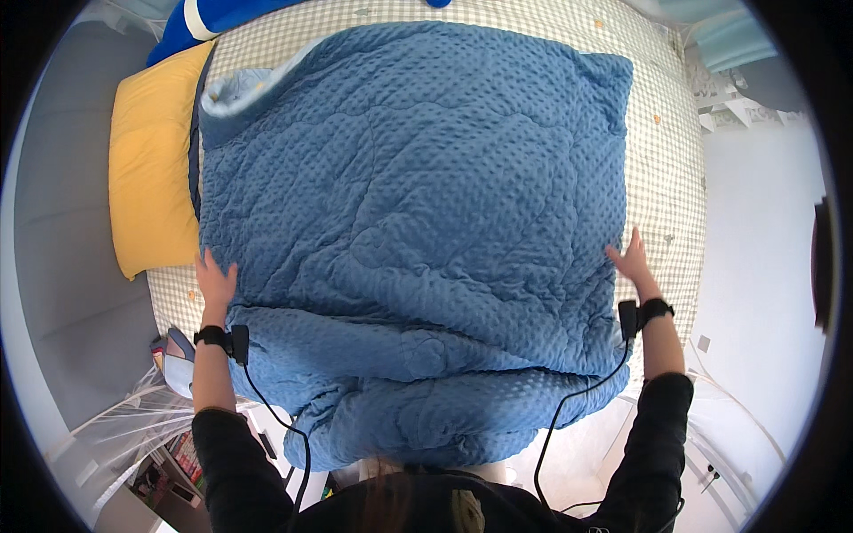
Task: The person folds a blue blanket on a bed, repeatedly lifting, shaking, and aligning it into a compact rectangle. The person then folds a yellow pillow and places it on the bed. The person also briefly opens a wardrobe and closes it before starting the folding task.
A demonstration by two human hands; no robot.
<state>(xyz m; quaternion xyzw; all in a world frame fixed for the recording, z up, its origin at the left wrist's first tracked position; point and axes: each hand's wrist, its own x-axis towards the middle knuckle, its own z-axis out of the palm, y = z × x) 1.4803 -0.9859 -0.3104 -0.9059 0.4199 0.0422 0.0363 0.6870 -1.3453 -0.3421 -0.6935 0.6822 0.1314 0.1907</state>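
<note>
A blue dimpled quilt (426, 186) covers much of the bed, with its far left corner turned back to show a pale lining. Its near part lies in thick folds and hangs over the bed's near edge, against the person's front. My left hand (216, 281) is over the quilt's left edge, fingers spread, close to the yellow pillow (156, 160). At the quilt's right edge, my right hand (630, 258) is also spread, partly above the checked sheet (666, 173). Neither hand grips anything. Each wrist wears a black strap with a small box and a cable.
A blue plush item (226, 14) lies at the far left corner of the bed. The grey padded headboard (73, 220) stands at the left. White netting (126, 426) gathers at the near left, beside a shelf of books (186, 456). Cables run from both wrists.
</note>
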